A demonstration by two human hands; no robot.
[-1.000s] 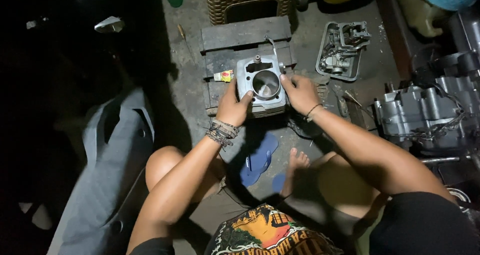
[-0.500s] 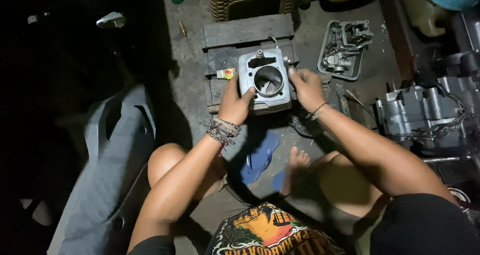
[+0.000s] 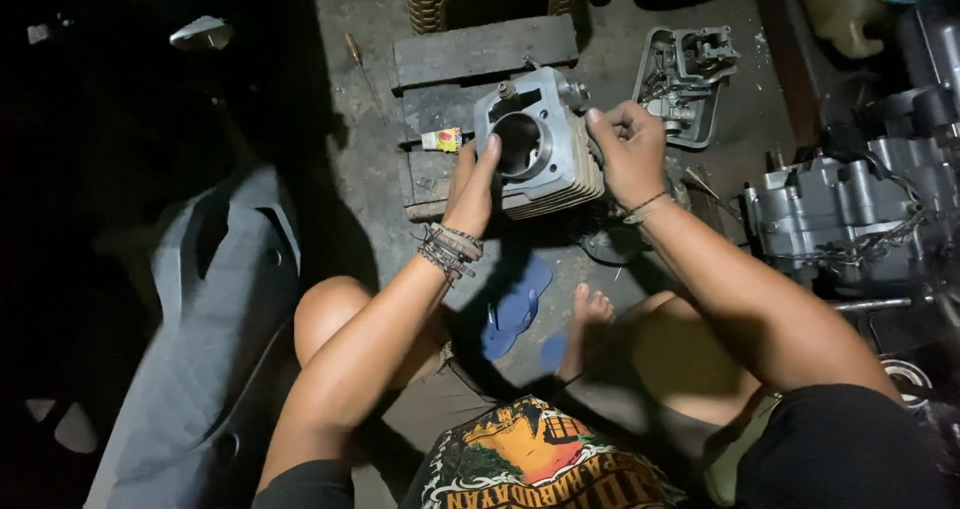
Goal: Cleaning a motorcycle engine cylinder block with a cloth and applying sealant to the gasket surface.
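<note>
Both hands hold a grey finned engine cylinder [image 3: 540, 154] just above centre of the frame, tilted so its round bore faces up and to the left. The left hand [image 3: 470, 189] grips the cylinder's left side, fingers [image 3: 490, 154] pressed at the rim of the bore, with braided bracelets [image 3: 448, 249] on the wrist. The right hand [image 3: 628, 154] clasps the right side, fingers curled over the upper edge, a thin band on its wrist. The cylinder is over a dark wooden block [image 3: 470, 79] lying on the concrete floor [image 3: 380, 179]; whether it rests on the block or is lifted off it cannot be told. A small yellow and red tube [image 3: 442, 140] lies on the block just left of the cylinder. In the upper right sits a grey cylinder head [image 3: 685, 79], and at the right edge an engine case [image 3: 850, 219]. A screwdriver [image 3: 353, 49] lies on the floor at upper left of the block. A blue sandal [image 3: 515, 309] lies below the cylinder, beside a bare foot [image 3: 588, 319]. A grey plastic panel [image 3: 200, 359] fills the lower left.
</note>
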